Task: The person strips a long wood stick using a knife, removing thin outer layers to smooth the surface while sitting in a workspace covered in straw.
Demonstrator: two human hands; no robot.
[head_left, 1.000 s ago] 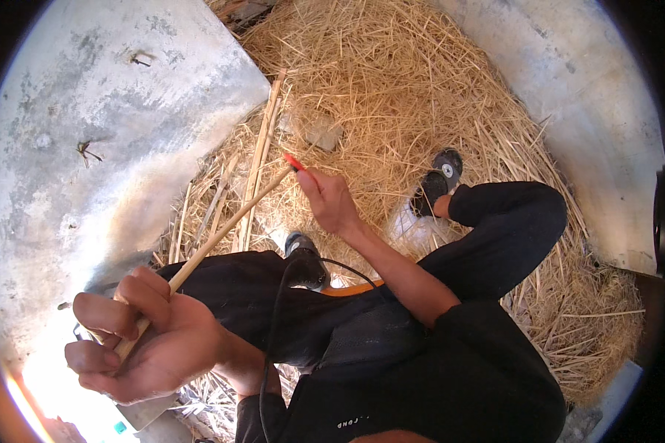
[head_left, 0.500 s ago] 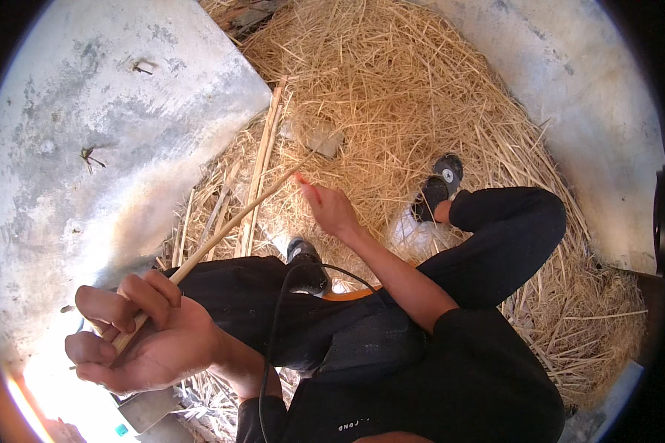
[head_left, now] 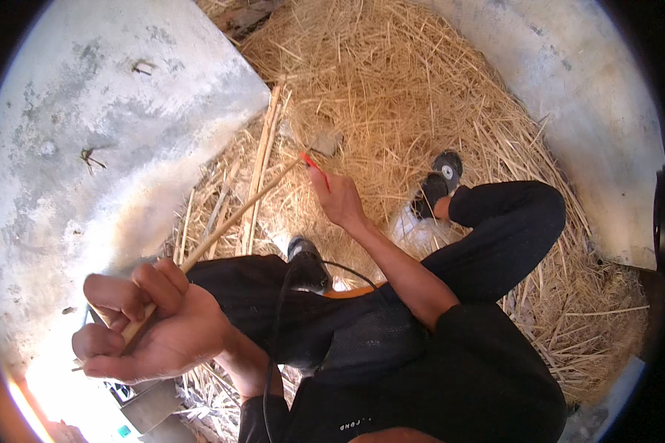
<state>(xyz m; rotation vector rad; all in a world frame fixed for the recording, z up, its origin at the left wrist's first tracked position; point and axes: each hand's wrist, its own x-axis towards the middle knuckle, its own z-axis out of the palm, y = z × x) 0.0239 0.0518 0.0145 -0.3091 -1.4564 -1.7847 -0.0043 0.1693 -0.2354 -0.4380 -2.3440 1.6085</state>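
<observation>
My left hand, at the lower left, has its fingers wrapped round the near end of a long, pale wooden stick, perhaps bamboo. The stick slants away to the upper right. Near its far part, my right hand is closed on a thin red tool, its tip at or against the stick. Whether it has a blade cannot be made out.
Straw-like shavings cover the ground. Several pale strips lie beside a weathered grey slab at left. Another grey panel stands at right. A black cable crosses my lap, above my shoes.
My right hand and the red tool have shifted slightly away from me along the stick. My left hand has moved a little to the right and up, still gripping the stick.
</observation>
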